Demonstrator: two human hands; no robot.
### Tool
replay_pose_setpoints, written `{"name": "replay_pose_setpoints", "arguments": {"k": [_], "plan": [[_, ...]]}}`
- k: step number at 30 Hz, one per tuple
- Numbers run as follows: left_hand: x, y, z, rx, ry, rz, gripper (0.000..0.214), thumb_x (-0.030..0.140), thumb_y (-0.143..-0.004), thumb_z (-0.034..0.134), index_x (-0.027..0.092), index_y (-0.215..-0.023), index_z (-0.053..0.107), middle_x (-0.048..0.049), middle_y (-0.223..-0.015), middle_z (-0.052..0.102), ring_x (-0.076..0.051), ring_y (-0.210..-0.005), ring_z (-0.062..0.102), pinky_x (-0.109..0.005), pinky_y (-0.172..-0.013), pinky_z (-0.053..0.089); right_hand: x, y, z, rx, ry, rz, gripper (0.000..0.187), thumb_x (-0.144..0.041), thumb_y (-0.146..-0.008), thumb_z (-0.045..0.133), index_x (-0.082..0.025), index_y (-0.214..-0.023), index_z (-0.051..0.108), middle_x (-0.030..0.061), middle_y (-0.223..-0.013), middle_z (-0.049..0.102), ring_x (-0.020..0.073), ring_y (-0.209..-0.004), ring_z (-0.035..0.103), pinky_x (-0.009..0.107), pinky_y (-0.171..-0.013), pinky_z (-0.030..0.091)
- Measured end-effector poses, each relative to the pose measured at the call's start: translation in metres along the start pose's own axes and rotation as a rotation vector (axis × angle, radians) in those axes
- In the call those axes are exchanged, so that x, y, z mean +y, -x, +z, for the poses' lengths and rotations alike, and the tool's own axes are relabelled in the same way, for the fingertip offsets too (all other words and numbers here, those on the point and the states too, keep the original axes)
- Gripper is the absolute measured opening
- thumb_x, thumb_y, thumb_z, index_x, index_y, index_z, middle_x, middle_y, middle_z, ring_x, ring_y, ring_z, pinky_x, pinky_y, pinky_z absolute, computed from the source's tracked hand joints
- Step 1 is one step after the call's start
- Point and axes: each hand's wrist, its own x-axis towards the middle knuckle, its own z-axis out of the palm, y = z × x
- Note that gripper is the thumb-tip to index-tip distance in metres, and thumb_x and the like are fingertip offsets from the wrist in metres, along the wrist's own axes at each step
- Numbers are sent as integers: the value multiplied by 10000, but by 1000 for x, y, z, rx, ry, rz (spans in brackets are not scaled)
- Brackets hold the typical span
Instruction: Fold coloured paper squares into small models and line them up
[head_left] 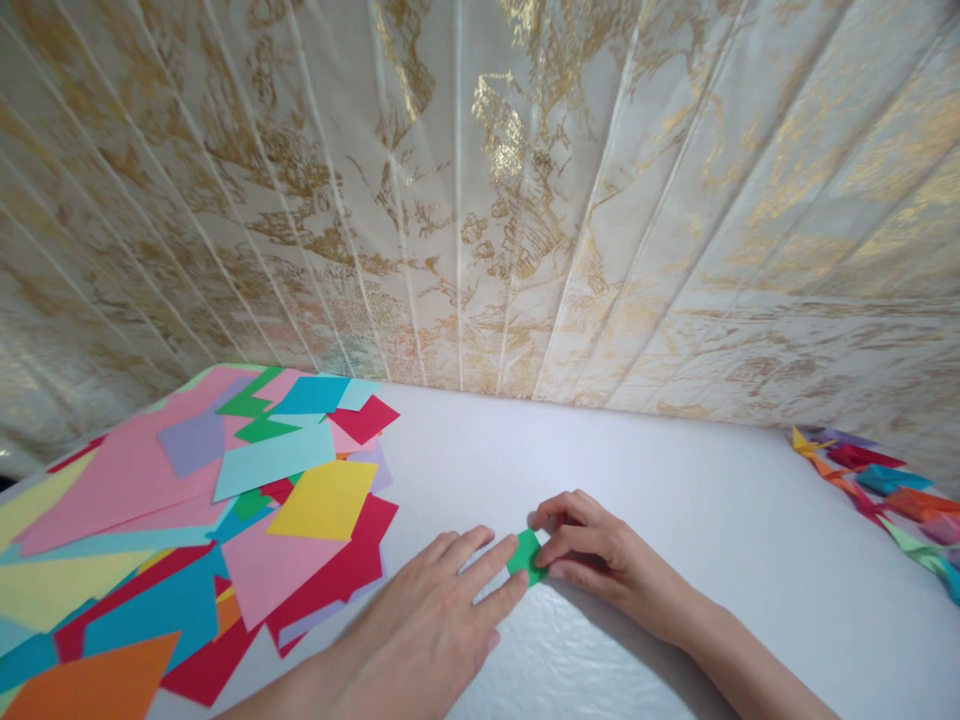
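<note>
A small folded green paper piece (526, 556) lies on the white table (675, 500) near its front. My left hand (442, 610) lies flat with fingers stretched out, its fingertips pressing on the green piece's left edge. My right hand (592, 555) has its fingers curled together and pinches the right side of the same green piece. Part of the paper is hidden under the fingers.
A loose pile of coloured paper sheets (225, 500), pink, yellow, red, blue and orange, covers the table's left side. Several folded coloured paper shapes (877, 485) lie in a row at the right edge. A white and gold patterned wall (480, 200) stands behind.
</note>
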Motion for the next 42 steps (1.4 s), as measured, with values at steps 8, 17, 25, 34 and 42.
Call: {"name": "replay_pose_setpoints", "arguments": {"k": [8, 17, 25, 34, 42], "plan": [[-1, 1, -1, -17, -27, -3, 337, 371, -1035, 447, 196, -1301, 557, -46, -1458, 556, -248, -1275, 515, -396, -996, 370, -1, -3, -3, -33, -24, 37, 203, -216, -1010, 533, -249, -995, 734, 65, -1147, 587, 188, -1075, 572, 315, -947, 463], [-3, 2, 0, -56, -33, 21, 356, 388, -1035, 453, 212, -1329, 550, -50, -1481, 530, -250, -1301, 497, -395, -1000, 368, -4, -5, -6, -78, -70, 55, 154, -193, -962, 607, -245, -947, 752, 56, -1126, 578, 193, -1080, 564, 335, -979, 442], [-1, 6, 9, -5, -72, 22, 337, 336, -1052, 387, 205, -1308, 562, -74, -1465, 536, -254, -1322, 476, -404, -1017, 351, -9, -17, -1, -18, -113, 117, 119, -207, -935, 641, -205, -835, 706, 42, -1014, 590, 189, -996, 588, 316, -911, 457], [4, 5, 8, -3, -90, 35, 277, 246, -967, 514, 180, -1226, 586, -123, -1441, 554, -272, -1286, 517, -402, -984, 378, -12, -22, 10, 75, -86, 228, 149, -86, -820, 664, -208, -736, 652, 18, -954, 591, 181, -941, 594, 311, -887, 468], [6, 8, 11, 20, -70, 25, 308, 287, -942, 567, 187, -1234, 579, -138, -1445, 548, -275, -1299, 512, -391, -990, 379, -18, -25, 15, 111, 13, 255, 171, -52, -802, 650, -200, -719, 631, 21, -914, 597, 191, -912, 579, 315, -841, 457]]}}
